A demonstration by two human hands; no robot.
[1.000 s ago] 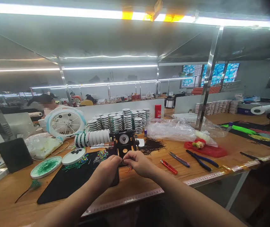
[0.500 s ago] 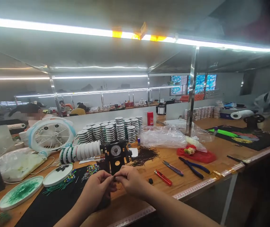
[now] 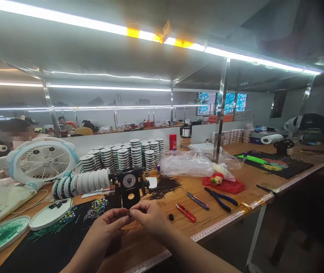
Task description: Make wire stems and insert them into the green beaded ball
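Note:
My left hand [image 3: 107, 226] and my right hand [image 3: 149, 217] meet fingertip to fingertip over the near part of the bench. Both are pinched closed on something small and dark that I cannot make out. Just beyond them stands a black winding device [image 3: 129, 184] with a round dial, carrying a row of white spools [image 3: 93, 181] on its left. Dark thin strands [image 3: 166, 186] lie to its right. Left of my hands, a black mat [image 3: 50, 248] bears multicoloured beads [image 3: 97, 208] and green strands [image 3: 46, 231].
Right of my hands lie a red lighter [image 3: 185, 212], thread snips [image 3: 197, 200], blue-handled pliers [image 3: 221, 199] and a small black cube [image 3: 171, 217]. Stacked spools [image 3: 123, 157] and a fan [image 3: 44, 161] stand behind. White plates [image 3: 50, 215] are at left. A person [image 3: 19, 132] sits across.
The camera view has turned somewhat to the right, so the bench things appear farther left. My fingertips stay together, with the left fingers a little more stretched.

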